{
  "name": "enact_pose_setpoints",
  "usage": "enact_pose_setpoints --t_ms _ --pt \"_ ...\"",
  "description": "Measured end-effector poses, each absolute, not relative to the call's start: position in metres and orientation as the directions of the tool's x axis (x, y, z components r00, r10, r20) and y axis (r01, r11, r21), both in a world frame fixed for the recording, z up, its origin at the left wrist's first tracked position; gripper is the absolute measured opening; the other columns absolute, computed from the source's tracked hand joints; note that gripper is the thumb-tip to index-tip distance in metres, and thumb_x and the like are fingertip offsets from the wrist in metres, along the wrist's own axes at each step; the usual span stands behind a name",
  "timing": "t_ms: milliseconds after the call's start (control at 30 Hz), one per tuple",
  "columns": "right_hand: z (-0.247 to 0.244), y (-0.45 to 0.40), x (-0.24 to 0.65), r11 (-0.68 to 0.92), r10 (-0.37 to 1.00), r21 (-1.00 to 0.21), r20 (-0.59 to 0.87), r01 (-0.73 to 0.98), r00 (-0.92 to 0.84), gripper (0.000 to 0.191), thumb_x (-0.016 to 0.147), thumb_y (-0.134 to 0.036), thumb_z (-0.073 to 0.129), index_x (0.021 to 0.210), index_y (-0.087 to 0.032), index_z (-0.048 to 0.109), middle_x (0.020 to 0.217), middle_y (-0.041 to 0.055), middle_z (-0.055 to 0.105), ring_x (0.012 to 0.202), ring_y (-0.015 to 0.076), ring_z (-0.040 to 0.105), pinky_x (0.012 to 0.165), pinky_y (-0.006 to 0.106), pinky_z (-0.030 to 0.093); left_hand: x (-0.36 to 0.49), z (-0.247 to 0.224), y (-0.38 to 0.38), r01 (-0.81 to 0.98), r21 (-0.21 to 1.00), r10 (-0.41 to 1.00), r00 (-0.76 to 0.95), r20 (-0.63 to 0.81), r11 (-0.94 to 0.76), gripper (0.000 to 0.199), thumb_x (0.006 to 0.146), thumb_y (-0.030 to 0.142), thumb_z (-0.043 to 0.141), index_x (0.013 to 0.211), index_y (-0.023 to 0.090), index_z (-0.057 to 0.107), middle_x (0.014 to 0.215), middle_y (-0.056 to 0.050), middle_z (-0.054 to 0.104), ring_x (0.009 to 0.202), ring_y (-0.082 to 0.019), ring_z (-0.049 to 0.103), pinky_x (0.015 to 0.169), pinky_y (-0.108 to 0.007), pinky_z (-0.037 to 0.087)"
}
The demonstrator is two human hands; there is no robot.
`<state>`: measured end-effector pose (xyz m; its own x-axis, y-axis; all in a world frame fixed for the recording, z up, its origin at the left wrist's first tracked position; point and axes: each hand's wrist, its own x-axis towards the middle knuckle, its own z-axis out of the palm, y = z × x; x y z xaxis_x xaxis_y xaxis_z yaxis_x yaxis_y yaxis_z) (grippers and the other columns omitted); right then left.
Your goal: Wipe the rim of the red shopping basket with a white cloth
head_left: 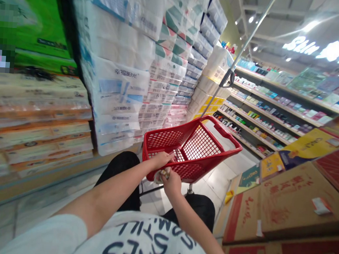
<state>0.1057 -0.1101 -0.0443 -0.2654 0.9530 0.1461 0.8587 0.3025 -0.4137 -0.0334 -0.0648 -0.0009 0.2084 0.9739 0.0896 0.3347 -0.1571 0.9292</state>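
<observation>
Left hand [163, 160] at the red basket [203, 170] rim, its grip unclear; right hand [172, 183] clenched round a crumpled bundle [160, 176].

"Where is the left arm [103, 194]?"
"It reaches forward from the left; the right arm [194, 221] reaches forward from the right; both show bare skin."
"What about the left hand [163, 160]?"
"It is farther out, with its back up; the right hand [173, 183] is just beside it, curled up like a fist."
</observation>
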Motion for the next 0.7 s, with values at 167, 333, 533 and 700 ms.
enact_pose_setpoints --t_ms 167,333,533,700 --pt "-0.054 -0.111 0.107 0.293 0.956 -0.466 0.146 0.835 -0.254 0.015 0.079 -0.026 0.058 0.093 -0.022 0.061 0.088 0.0042 0.068 0.084 0.0196 0.062 0.071 0.024 0.038 -0.034 -0.004 -0.064 0.324 0.932 0.972 0.218 0.09 -0.159 0.066 0.088 0.061 0.029 0.075 0.016 0.075 0.076 -0.004 0.074 0.077 -0.019 0.065 0.081 -0.027 0.043" --pt "-0.056 -0.111 0.109 0.22 0.975 -0.467 0.074 0.857 -0.21 0.015 0.077 -0.028 0.061 0.09 -0.021 0.062 0.082 0.0052 0.068 0.078 0.0209 0.062 0.067 0.025 0.039 -0.033 0.002 -0.067 0.322 0.934 0.976 0.193 0.097 -0.156 0.063 0.088 0.058 0.032 0.073 0.015 0.075 0.076 -0.005 0.074 0.076 -0.018 0.064 0.082 -0.027 0.043" --pt "-0.062 -0.109 0.115 0.279 0.96 -0.555 0.142 0.783 -0.242 0.015 0.078 -0.025 0.06 0.093 -0.022 0.062 0.086 0.0036 0.067 0.081 0.0185 0.061 0.07 0.024 0.039 -0.032 0.004 -0.066 0.339 0.929 0.976 0.201 0.084 -0.15 0.063 0.089 0.058 0.031 0.074 0.016 0.075 0.076 -0.004 0.074 0.079 -0.018 0.064 0.084 -0.027 0.043" --pt "-0.06 -0.103 0.119 0.271 0.962 -0.612 0.188 0.743 -0.196 0.014 0.081 -0.026 0.055 0.093 -0.021 0.061 0.088 0.0039 0.066 0.082 0.0181 0.06 0.072 0.024 0.041 -0.032 0.003 -0.065 0.346 0.928 0.98 0.184 0.075 -0.136 0.06 0.088 0.058 0.033 0.074 0.016 0.075 0.078 -0.004 0.074 0.077 -0.018 0.065 0.083 -0.026 0.044"
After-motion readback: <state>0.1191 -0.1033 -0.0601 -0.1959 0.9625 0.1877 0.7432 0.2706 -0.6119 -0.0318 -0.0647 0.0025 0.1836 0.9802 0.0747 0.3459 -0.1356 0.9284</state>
